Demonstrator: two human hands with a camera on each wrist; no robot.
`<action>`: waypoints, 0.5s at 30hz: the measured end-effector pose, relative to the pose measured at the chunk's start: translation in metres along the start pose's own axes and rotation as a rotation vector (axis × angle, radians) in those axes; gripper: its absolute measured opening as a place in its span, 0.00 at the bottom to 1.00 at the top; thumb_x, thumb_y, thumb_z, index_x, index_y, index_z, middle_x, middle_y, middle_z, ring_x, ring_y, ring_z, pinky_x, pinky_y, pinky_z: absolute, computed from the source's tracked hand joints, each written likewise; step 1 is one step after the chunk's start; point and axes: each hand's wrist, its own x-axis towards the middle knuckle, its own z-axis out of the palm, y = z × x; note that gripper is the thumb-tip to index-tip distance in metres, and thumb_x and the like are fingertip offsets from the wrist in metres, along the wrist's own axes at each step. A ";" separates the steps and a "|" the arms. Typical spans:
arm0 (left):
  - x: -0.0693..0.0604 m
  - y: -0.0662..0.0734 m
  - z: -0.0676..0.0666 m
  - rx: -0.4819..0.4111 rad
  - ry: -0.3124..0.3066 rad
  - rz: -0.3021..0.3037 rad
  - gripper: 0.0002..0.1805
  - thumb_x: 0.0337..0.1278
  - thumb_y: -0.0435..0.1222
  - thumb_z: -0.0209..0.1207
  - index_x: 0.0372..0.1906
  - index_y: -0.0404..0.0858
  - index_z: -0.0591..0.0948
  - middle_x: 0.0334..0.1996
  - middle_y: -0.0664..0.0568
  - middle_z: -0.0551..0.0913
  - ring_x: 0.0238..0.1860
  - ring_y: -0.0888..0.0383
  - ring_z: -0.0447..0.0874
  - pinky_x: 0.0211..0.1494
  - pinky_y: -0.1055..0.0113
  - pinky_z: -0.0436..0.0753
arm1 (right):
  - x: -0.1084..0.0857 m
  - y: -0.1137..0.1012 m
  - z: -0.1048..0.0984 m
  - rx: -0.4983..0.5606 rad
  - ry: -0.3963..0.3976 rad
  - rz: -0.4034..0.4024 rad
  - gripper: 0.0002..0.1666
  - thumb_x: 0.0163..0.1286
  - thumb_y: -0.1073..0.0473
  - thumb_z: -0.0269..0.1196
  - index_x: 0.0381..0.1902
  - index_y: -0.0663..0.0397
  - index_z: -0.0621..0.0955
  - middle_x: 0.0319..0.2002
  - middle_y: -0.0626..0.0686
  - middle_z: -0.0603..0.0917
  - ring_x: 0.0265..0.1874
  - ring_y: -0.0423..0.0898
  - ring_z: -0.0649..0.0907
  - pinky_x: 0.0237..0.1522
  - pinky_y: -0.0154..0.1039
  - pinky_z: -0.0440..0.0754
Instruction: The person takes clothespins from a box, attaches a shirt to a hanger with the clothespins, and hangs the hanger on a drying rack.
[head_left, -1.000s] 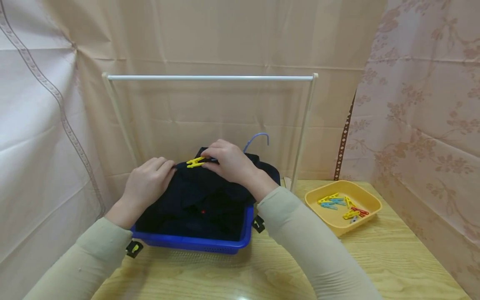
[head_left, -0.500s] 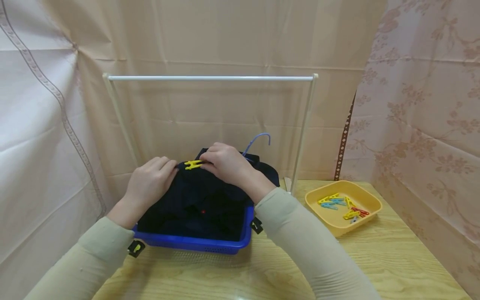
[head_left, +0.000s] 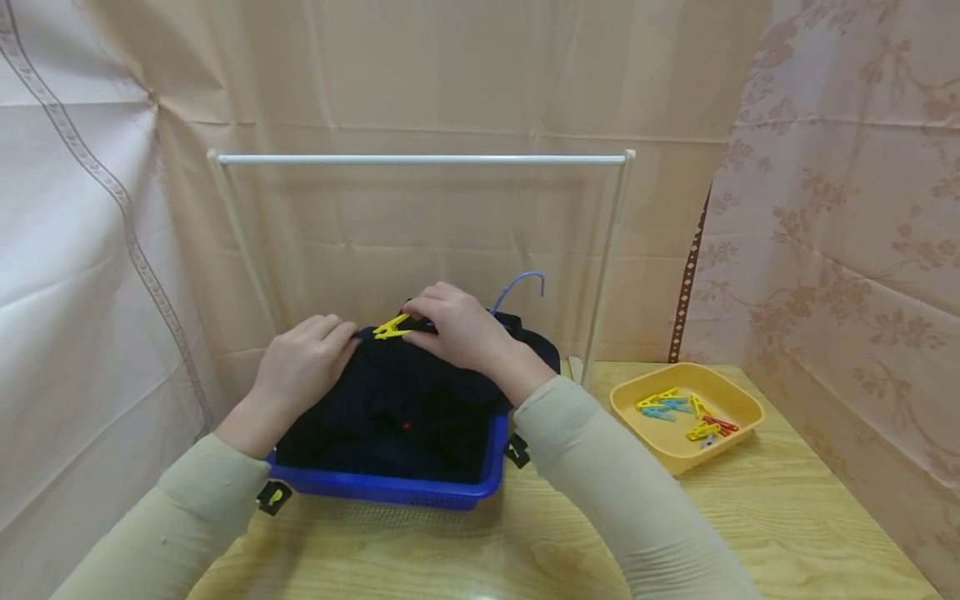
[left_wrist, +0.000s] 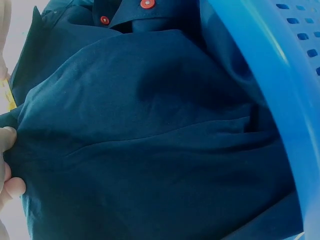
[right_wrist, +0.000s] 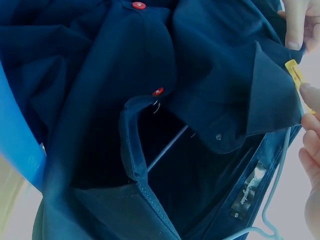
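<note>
In the head view my left hand [head_left: 303,358] pinches the upper left edge of a dark navy shirt [head_left: 420,392]. My right hand [head_left: 461,329] holds the handle end of a yellow clothespin [head_left: 390,327], whose nose lies against the shirt's edge close to the left fingertips. Whether it bites the cloth cannot be made out. A blue hanger [head_left: 517,287] is inside the shirt, its hook sticking up behind the right hand. Red buttons [right_wrist: 158,91], an open collar and a label [right_wrist: 248,190] show in the right wrist view. Fabric fills most of the left wrist view.
Beneath the shirt is a blue plastic basket [head_left: 375,483]. Behind it stands a rack with a white rail [head_left: 420,158]. A yellow tray [head_left: 637,433] with several yellow, blue and red clothespins is on the wooden table [head_left: 795,500] at right. Curtains surround the table.
The left hand has shifted slightly to the right, still pinching the shirt. The clothespin's handles came closer together, then spread apart again. The hanger hook has moved a little right and down.
</note>
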 end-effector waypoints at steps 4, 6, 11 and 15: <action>0.001 0.000 -0.001 -0.003 -0.007 -0.005 0.10 0.54 0.29 0.71 0.39 0.29 0.83 0.31 0.42 0.82 0.29 0.45 0.82 0.31 0.51 0.86 | 0.000 0.001 0.000 0.011 0.011 -0.012 0.19 0.67 0.53 0.73 0.50 0.57 0.86 0.44 0.51 0.86 0.44 0.46 0.80 0.50 0.33 0.79; 0.001 0.000 -0.001 -0.006 -0.007 -0.005 0.10 0.54 0.29 0.71 0.39 0.29 0.83 0.31 0.42 0.82 0.29 0.46 0.82 0.31 0.52 0.86 | -0.001 0.001 0.000 0.016 0.017 -0.024 0.18 0.66 0.53 0.73 0.49 0.57 0.86 0.43 0.51 0.85 0.43 0.46 0.80 0.49 0.33 0.79; 0.002 0.001 -0.002 -0.013 0.006 0.007 0.10 0.53 0.28 0.71 0.39 0.29 0.83 0.31 0.42 0.82 0.29 0.46 0.82 0.31 0.52 0.86 | -0.001 0.003 -0.002 -0.024 0.009 -0.074 0.13 0.68 0.53 0.71 0.44 0.56 0.86 0.40 0.50 0.85 0.40 0.45 0.80 0.45 0.34 0.79; 0.003 0.002 -0.002 -0.013 0.012 0.015 0.10 0.52 0.27 0.72 0.38 0.29 0.83 0.31 0.42 0.82 0.28 0.46 0.82 0.29 0.52 0.85 | 0.000 0.003 -0.010 -0.098 -0.021 -0.109 0.11 0.69 0.53 0.71 0.40 0.55 0.86 0.36 0.49 0.85 0.37 0.45 0.80 0.42 0.34 0.79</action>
